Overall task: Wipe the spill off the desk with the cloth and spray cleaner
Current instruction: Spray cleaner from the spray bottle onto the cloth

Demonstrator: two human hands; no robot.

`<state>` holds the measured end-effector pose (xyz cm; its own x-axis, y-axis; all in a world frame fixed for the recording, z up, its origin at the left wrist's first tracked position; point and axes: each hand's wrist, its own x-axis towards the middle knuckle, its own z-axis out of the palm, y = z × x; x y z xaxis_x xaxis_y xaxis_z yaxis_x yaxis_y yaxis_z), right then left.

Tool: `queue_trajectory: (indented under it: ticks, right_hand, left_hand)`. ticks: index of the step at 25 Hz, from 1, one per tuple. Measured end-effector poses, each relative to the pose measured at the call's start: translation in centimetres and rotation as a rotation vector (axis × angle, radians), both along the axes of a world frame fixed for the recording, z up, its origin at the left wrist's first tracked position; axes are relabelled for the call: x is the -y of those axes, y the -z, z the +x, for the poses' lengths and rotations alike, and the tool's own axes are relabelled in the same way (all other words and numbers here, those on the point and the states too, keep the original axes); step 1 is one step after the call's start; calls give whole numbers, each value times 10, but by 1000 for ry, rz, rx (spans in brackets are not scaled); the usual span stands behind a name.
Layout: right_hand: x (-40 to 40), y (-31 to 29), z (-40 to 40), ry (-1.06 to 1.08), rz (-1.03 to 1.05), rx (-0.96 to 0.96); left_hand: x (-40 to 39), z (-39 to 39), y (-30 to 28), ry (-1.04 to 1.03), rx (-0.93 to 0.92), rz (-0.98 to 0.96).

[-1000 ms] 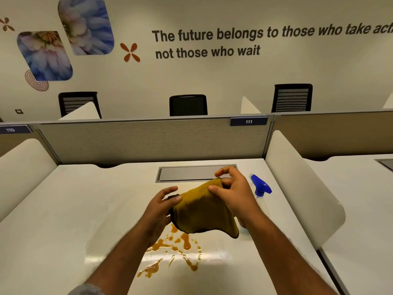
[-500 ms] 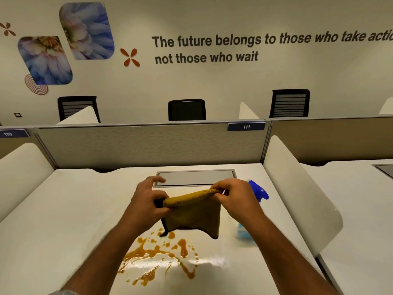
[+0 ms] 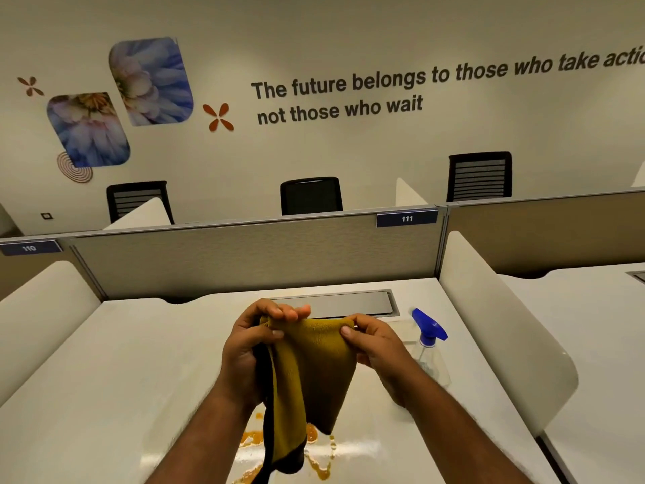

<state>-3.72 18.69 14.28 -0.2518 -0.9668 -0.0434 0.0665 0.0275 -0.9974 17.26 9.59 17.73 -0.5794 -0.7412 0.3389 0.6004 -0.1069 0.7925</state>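
Observation:
A mustard-yellow cloth (image 3: 314, 372) with a dark edge hangs in the air above the white desk (image 3: 115, 372). My left hand (image 3: 251, 347) grips its top left corner and my right hand (image 3: 377, 347) pinches its top right corner. Below the cloth an orange-brown spill (image 3: 319, 466) spreads on the desk near the front edge, partly hidden by the cloth and my forearms. A clear spray bottle with a blue trigger head (image 3: 429, 340) stands upright on the desk just right of my right hand.
A grey cable tray lid (image 3: 363, 303) is set into the desk behind my hands. White side dividers (image 3: 502, 330) flank the desk, and a grey partition (image 3: 251, 256) closes the back. Black chairs stand beyond it.
My hands have come closer together and lifted, so the cloth now hangs longer and folded lengthwise. The view has tilted up, pushing the spill towards the bottom edge.

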Motion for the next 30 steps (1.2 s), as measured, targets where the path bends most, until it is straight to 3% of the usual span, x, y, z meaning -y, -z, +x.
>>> queue_trajectory:
  ticks: [5, 9, 12, 20, 24, 30]
  right_hand:
    - [-5, 12, -16, 237, -106, -107]
    - [-41, 66, -48, 795, -78, -168]
    - [-51, 95, -84, 1002, 49, -121]
    - [0, 121, -148, 452, 173, -51]
    - [20, 123, -149, 381, 176, 14]
    - [8, 48, -107, 336, -77, -199]
  left_hand:
    - [4, -12, 3, -31, -134, 159]
    - [9, -16, 6, -54, -106, 161]
    - [10, -19, 8, -19, -102, 187]
    - [16, -37, 11, 26, 56, 121]
    - [30, -37, 4, 11, 166, 60]
    - [44, -41, -2, 5, 91, 146]
